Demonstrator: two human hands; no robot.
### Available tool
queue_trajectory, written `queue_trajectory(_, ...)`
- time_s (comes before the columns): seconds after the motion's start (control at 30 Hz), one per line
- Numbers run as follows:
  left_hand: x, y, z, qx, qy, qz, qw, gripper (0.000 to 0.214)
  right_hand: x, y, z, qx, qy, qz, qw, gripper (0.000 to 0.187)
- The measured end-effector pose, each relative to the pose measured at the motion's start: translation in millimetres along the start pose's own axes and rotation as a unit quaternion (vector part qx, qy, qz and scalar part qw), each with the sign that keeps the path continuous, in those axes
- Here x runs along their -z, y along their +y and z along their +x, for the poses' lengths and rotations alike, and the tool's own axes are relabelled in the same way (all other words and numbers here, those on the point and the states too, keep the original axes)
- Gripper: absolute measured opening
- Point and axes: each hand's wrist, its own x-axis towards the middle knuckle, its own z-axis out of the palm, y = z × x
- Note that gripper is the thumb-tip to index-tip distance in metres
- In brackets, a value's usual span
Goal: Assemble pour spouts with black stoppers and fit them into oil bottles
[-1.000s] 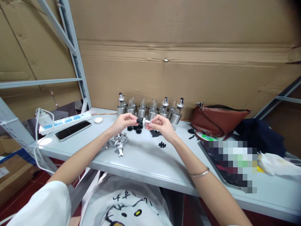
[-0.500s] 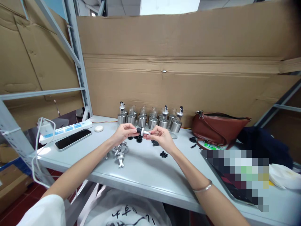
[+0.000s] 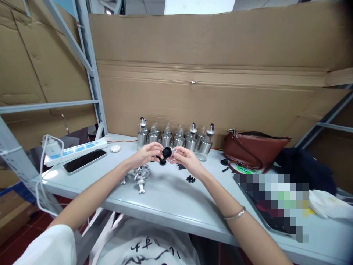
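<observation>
Between my two hands is a bottle pourer (image 3: 167,151), its ribbed black stopper end turned partly toward me and its white collar on the right. My right hand (image 3: 186,159) grips the collar side, hiding the spout. Curled fingers of my left hand (image 3: 147,153) are at the stopper's left edge. Just below lies a black ring-shaped part (image 3: 162,162) on the table. Several silvery-white pourer spouts (image 3: 140,177) are heaped nearer me, below my left hand. A small cluster of black caps (image 3: 191,179) lies below my right hand.
Glass-and-steel bottles (image 3: 179,141) stand in rows behind my hands, some fitted with pourers. To the left are a phone (image 3: 85,161), a power strip (image 3: 75,150) and a white round object (image 3: 115,148). A brown bag (image 3: 253,149) and a blurred-out flat device (image 3: 275,206) lie right.
The pourer has turned from lying sideways to showing its black stopper end toward me. My left fingers have shifted around the stopper, and my right hand has moved in closer on the collar.
</observation>
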Motion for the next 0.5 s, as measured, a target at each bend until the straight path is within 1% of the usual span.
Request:
queue_trajectory(0.03,-0.7,-1.9,-0.2,0.016,-0.008,0.011,1.000,0.040,1.3,0.8,0.3,0.000,0.000,-0.018,1.000,0.035)
queue_trajectory(0.1,-1.5,-7.0,0.0,0.027,-0.013,0.033,0.999,0.042,2.9,2.7,0.9,0.011,0.005,-0.070,0.998,0.034)
queue_trajectory(0.17,-1.0,-12.7,1.0,0.014,-0.003,0.050,0.999,0.042,2.5,4.5,1.6,0.028,0.018,-0.116,0.993,0.032)
queue_trajectory(0.23,0.2,-17.5,2.4,-0.001,0.011,0.058,0.998,0.041,0.5,5.8,1.9,0.035,0.024,-0.137,0.990,0.030)
queue_trajectory(0.3,0.9,-20.5,3.6,-0.007,0.017,0.063,0.998,0.039,-2.4,6.0,1.5,0.031,0.023,-0.132,0.991,0.029)
queue_trajectory(0.4,-0.4,-22.1,4.5,-0.024,0.031,0.074,0.997,0.036,-6.6,4.3,-0.6,0.037,0.041,-0.097,0.994,0.033)
queue_trajectory(0.43,-1.2,-22.3,4.6,-0.032,0.039,0.076,0.996,0.037,-7.9,3.5,-1.5,0.037,0.039,-0.082,0.995,0.034)
queue_trajectory(0.5,-2.8,-22.4,4.9,-0.045,0.054,0.081,0.994,0.039,-10.2,2.3,-3.1,0.031,0.013,-0.064,0.997,0.036)
